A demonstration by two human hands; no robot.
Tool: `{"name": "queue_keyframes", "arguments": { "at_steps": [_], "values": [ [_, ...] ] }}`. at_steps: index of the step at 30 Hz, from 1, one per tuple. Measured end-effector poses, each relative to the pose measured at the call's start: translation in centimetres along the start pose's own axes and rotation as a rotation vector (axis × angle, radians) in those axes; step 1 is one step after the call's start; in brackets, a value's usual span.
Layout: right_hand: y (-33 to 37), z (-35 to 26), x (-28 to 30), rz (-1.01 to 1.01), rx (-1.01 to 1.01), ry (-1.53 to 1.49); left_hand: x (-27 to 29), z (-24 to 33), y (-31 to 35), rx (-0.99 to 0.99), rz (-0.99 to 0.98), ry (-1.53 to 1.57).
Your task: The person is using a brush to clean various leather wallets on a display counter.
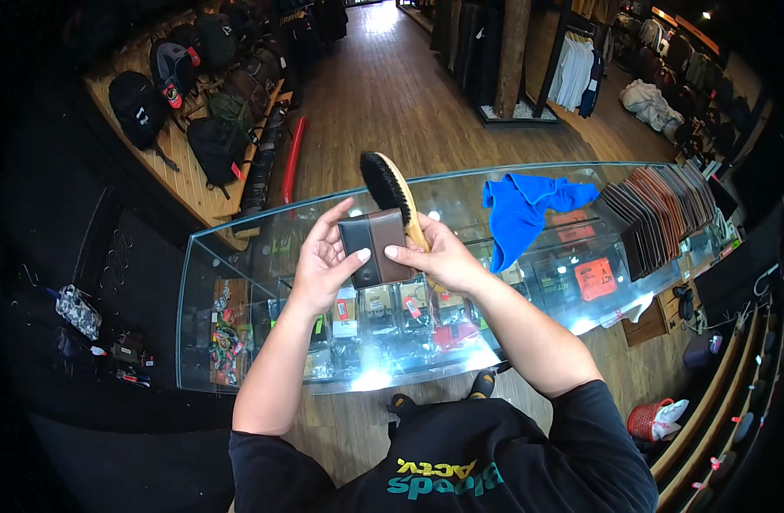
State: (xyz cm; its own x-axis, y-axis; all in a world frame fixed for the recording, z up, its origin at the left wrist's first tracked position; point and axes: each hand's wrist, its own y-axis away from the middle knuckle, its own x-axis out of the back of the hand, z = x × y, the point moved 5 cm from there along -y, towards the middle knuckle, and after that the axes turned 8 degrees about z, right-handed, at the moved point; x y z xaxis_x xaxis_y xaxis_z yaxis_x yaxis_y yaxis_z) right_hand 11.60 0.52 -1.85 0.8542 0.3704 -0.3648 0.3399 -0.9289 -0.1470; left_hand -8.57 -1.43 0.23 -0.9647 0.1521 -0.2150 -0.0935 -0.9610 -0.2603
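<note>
Above the glass display counter [263,256], a black and dark brown wallet [385,246] is held between both my hands. My left hand [323,261] grips its left side, the thumb on the black face and some fingers raised off it. On the brown part rests the thumb of my right hand [439,256]. That same hand also holds a wooden brush [392,188] by its handle, with the black bristles pointing up and to the left, just over the wallet's top edge. The fingers behind the wallet are hidden.
A blue cloth [529,209] lies on the counter to the right of my hands. Farther right, many leather wallets [657,214] stand in rows. Backpacks [212,141] sit on a wooden shelf at the left. A red basket [648,421] is on the floor at lower right.
</note>
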Motion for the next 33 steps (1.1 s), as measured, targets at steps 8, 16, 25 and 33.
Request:
{"name": "queue_keyframes", "arguments": {
  "at_steps": [8,16,25,33],
  "values": [
    [0.0,0.3,0.8,0.123,0.082,0.151,-0.2,-2.5,-0.2,0.061,-0.041,-0.142],
    [1.0,-2.3,0.2,0.226,0.411,0.575,2.5,-2.1,-1.0,-0.026,0.307,0.122],
    [1.0,-2.3,-1.8,-0.076,0.272,0.690,4.2,-1.1,-1.0,-0.012,0.419,0.248],
    [1.4,-1.1,-1.4,0.005,0.286,0.682,4.6,-1.3,-0.8,-0.077,0.475,0.235]
  ]
}}
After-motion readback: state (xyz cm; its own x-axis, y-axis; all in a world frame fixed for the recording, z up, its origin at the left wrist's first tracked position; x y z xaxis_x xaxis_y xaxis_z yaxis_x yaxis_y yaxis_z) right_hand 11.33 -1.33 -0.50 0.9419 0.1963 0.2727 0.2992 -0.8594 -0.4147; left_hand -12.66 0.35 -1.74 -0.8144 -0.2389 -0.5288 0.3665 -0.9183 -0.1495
